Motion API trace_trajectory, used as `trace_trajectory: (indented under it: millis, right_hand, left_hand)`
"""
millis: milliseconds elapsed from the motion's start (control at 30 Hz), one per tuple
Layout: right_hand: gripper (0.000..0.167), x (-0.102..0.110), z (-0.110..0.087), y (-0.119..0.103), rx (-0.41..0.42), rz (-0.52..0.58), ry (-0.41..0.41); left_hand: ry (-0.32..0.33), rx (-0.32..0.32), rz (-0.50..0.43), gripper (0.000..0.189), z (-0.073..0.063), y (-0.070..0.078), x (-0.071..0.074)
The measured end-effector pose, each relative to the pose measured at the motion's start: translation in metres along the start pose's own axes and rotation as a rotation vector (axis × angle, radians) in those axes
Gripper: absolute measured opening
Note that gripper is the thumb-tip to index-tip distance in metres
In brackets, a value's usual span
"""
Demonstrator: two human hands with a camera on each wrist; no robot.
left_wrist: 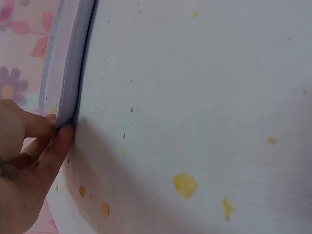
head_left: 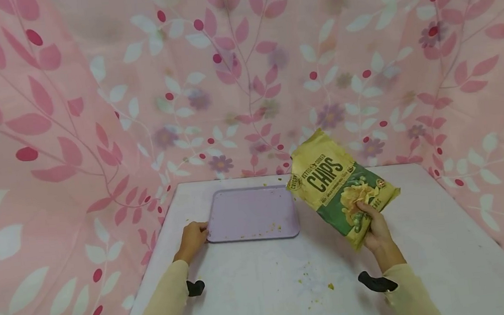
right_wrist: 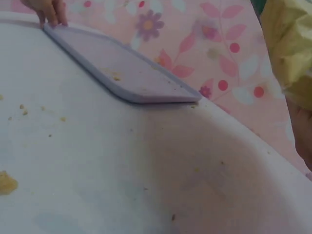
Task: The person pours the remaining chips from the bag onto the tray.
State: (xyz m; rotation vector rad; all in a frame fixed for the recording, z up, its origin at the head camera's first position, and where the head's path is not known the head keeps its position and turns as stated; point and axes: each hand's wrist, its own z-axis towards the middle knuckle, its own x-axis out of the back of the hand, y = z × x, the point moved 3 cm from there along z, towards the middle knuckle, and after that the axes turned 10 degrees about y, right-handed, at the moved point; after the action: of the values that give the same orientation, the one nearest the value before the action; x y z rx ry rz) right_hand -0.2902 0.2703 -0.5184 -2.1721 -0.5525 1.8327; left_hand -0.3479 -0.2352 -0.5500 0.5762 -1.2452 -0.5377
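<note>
A yellow and green chip bag [head_left: 332, 175] hangs tilted above the table, right of the tray. My right hand [head_left: 377, 229] grips its lower right part, thumb across the front. In the right wrist view only a piece of the bag [right_wrist: 292, 53] shows at the right edge. On the table lies a lilac tray [head_left: 252, 212] with a few yellow crumbs on it. The left hand [head_left: 193, 238] pinches the tray's near left corner; the left wrist view shows thumb and fingers at the rim [left_wrist: 70, 92].
Chip crumbs [head_left: 331, 286] are scattered over the white table [head_left: 254, 287], in front of the tray and around it. A pink curtain [head_left: 245, 78] with leaves and flowers stands behind and at both sides. Each wrist wears a black strap mount [head_left: 375, 283].
</note>
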Motion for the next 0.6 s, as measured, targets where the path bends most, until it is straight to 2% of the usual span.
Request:
trace_trajectory:
  millis: [133,267,433,533,600]
  right_hand:
    - [0.023,0.003,0.001,0.010,-0.025,-0.050,-0.076]
    - [0.025,-0.001,0.003,0.018,0.101,-0.160,-0.110]
    - [0.023,-0.017,0.004,0.018,0.311,-0.506,-0.125]
    - [0.021,-0.029,0.006,0.018,0.372,-0.701,-0.126]
    - [0.026,-0.037,0.008,0.018,0.393,-0.799,-0.122]
  left_hand:
    - [0.028,-0.052,0.054,0.030,0.004,-0.003,-0.001]
    - [0.027,-0.070,0.032,0.030,0.005,-0.005,-0.001]
    - [0.030,-0.100,-0.004,0.029,0.003,-0.002,0.002]
    - [0.030,-0.088,-0.001,0.030,0.003,-0.002,0.002]
    - [0.021,-0.059,0.003,0.030,0.004,-0.003,0.000]
